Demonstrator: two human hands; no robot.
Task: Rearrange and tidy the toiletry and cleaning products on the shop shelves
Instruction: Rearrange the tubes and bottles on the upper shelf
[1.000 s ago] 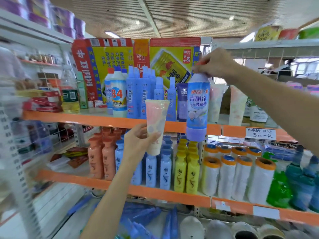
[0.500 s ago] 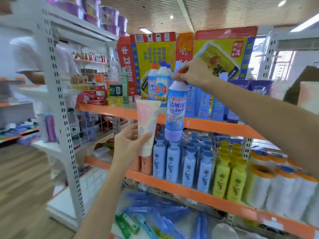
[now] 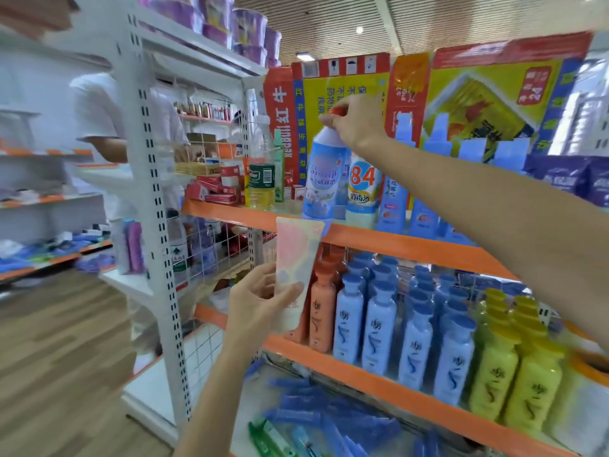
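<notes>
My right hand (image 3: 356, 122) grips the red cap of a blue toilet-cleaner bottle (image 3: 324, 183). The bottle hangs upright at the front of the upper orange shelf (image 3: 412, 242), just left of the white "84" disinfectant bottle (image 3: 362, 189). My left hand (image 3: 257, 301) holds a pink and white tube (image 3: 295, 272) upright in front of the shelf, below the blue bottle. Behind the tube stand orange bottles (image 3: 323, 311) on the lower shelf (image 3: 379, 387).
Blue (image 3: 379, 328) and yellow (image 3: 514, 380) shampoo bottles fill the lower shelf. Red Bull cartons (image 3: 478, 94) back the upper shelf, with a clear oil bottle (image 3: 262, 173) at its left end. A white upright (image 3: 148, 206) stands left. A person in white (image 3: 95, 127) stands behind it.
My right hand has carried the blue bottle left along the upper shelf to beside the "84" bottle. The view has swung left. The tube stays in my left hand.
</notes>
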